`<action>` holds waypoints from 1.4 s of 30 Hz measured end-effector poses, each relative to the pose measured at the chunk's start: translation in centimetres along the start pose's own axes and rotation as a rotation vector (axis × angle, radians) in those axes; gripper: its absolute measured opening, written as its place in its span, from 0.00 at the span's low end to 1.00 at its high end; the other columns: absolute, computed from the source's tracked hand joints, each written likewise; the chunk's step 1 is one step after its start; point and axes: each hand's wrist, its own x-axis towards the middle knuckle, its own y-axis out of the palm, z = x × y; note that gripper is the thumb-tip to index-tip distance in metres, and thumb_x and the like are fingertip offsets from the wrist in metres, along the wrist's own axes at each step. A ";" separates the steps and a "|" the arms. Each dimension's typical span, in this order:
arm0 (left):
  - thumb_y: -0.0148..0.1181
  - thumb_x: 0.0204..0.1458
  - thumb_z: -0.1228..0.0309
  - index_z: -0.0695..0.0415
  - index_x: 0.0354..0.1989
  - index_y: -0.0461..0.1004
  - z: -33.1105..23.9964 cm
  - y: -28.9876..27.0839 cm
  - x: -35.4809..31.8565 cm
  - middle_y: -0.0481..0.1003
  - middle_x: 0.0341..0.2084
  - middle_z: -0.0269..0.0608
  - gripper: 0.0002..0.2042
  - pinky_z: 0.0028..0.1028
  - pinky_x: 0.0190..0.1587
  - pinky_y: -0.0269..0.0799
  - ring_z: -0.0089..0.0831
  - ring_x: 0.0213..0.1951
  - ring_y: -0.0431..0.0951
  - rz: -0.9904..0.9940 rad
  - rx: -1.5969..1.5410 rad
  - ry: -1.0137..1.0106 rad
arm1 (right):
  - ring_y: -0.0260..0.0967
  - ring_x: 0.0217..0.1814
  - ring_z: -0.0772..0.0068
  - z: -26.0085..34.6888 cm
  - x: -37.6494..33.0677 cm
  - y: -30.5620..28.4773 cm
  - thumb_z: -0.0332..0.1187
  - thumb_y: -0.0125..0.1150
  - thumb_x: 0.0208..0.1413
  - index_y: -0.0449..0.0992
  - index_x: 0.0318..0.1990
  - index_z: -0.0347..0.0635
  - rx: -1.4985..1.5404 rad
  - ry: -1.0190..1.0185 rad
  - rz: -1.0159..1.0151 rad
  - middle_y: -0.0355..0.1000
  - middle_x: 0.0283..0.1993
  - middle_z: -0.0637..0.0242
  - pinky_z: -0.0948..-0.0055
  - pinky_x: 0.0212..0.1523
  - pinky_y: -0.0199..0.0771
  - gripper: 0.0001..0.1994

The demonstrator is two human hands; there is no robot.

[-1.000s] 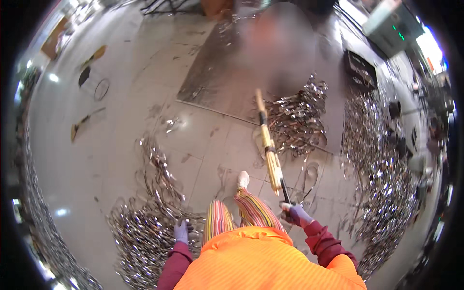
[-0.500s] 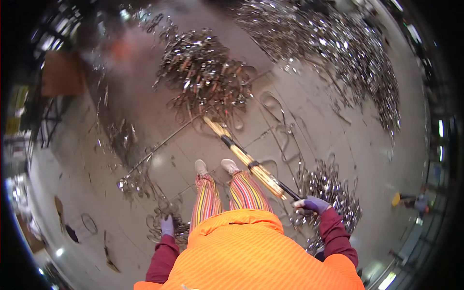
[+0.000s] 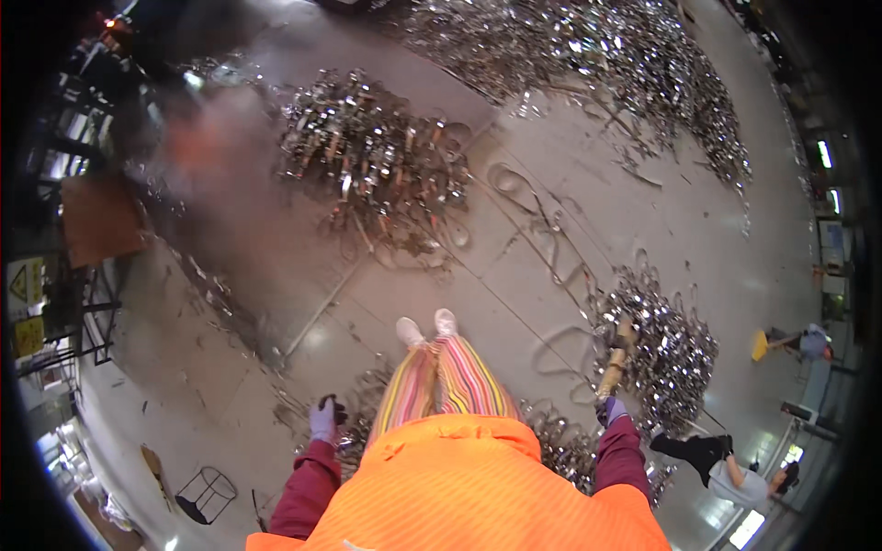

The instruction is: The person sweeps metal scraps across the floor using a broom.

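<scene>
a tan stick (image 3: 616, 361) is pointing away from the body and slightly right, its long axis running over the left edge of a pile of shiny strips (image 3: 671, 354). the right hand (image 3: 609, 410) is closing around its near end. the left hand (image 3: 325, 420) is hanging left of the striped trousers (image 3: 441, 381), fingers loosely parted, holding nothing.

Broom-like tool (image 3: 615, 365), tan, long and narrow; near end gripped in the right hand (image 3: 610, 410). Shaft points ahead of that hand, slightly rightward. Far end blurred, probably foreshortened; tilt unclear.
</scene>
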 end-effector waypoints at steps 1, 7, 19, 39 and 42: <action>0.42 0.46 0.66 0.58 0.37 0.64 0.6 -0.3 0.4 0.68 0.18 0.43 0.12 0.24 0.14 0.63 0.30 0.13 0.68 0.008 0.016 -0.028 | 0.49 0.10 0.87 -0.2 1.3 1.5 0.28 0.49 0.39 0.60 0.19 0.45 0.117 -0.100 -0.002 0.55 0.12 0.76 0.90 0.08 0.48 0.05; 0.45 0.44 0.66 0.59 0.35 0.64 2.4 -3.2 -0.5 0.68 0.15 0.44 0.12 0.25 0.13 0.64 0.31 0.12 0.68 -0.150 -0.118 -0.072 | 0.46 0.09 0.91 -0.2 -7.9 19.5 0.32 0.49 0.41 0.61 0.19 0.46 0.219 -0.164 0.407 0.52 0.12 0.81 0.91 0.08 0.45 0.06; 0.46 0.42 0.64 0.63 0.27 0.69 12.1 -4.5 -1.7 0.70 0.19 0.42 0.13 0.26 0.27 0.63 0.31 0.22 0.70 -0.472 -0.082 -0.033 | 0.42 0.03 0.83 -9.1 -14.0 64.2 0.41 0.47 0.45 0.59 0.13 0.50 -0.639 -0.022 1.140 0.49 0.03 0.76 0.84 0.04 0.39 0.14; 0.45 0.42 0.66 0.62 0.27 0.67 -5.7 -12.6 5.5 0.69 0.18 0.43 0.12 0.28 0.21 0.66 0.32 0.19 0.69 -0.463 -0.061 -0.404 | 0.48 0.13 0.89 -22.4 -12.1 109.6 0.29 0.52 0.41 0.65 0.21 0.43 0.323 0.331 1.191 0.55 0.15 0.78 0.92 0.11 0.47 0.04; 0.45 0.42 0.66 0.62 0.27 0.67 -7.9 -13.8 6.5 0.69 0.18 0.43 0.11 0.28 0.20 0.66 0.32 0.19 0.69 -0.429 -0.037 -0.373 | 0.48 0.12 0.89 -20.3 -11.4 102.1 0.28 0.55 0.38 0.66 0.22 0.43 0.367 0.403 1.198 0.56 0.15 0.77 0.91 0.13 0.49 0.03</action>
